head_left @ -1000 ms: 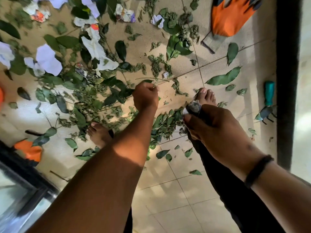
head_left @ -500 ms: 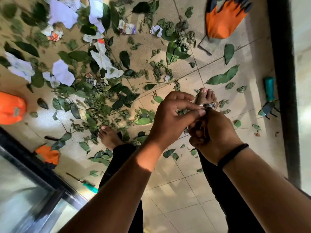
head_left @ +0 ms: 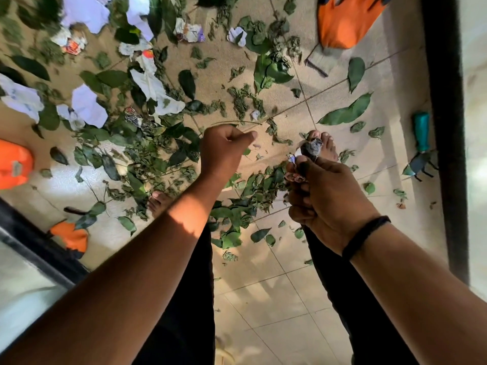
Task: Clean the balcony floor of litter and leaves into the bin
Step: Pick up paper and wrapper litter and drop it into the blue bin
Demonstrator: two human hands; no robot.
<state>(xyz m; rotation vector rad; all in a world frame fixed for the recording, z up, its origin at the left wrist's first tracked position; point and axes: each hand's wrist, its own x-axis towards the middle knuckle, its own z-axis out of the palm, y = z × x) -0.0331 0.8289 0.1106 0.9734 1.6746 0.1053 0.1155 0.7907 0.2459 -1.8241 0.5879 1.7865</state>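
Green leaves point(head_left: 168, 143) and torn white paper scraps point(head_left: 88, 105) lie thick over the tiled balcony floor point(head_left: 276, 299), mostly ahead and to the left. My right hand point(head_left: 324, 196) grips a wad of crumpled grey litter point(head_left: 312, 148) that sticks out above its fingers. My left hand point(head_left: 224, 151) hangs above the leaf pile with its fingers curled into a fist, and I see nothing in it. A thin twig point(head_left: 237, 123) lies just beyond it. No bin is in view.
My bare feet point(head_left: 324, 146) point(head_left: 158, 201) stand among the leaves. An orange glove point(head_left: 345, 19) lies far right, and a teal-handled tool point(head_left: 421, 135) sits by the black frame point(head_left: 442, 127). Orange items point(head_left: 13, 167) point(head_left: 71, 238) sit left, near a glass door rail point(head_left: 39, 248).
My left hand came from the floor to my right hand, then drew back out to the left over the leaves. The right hand stayed put with its wad.
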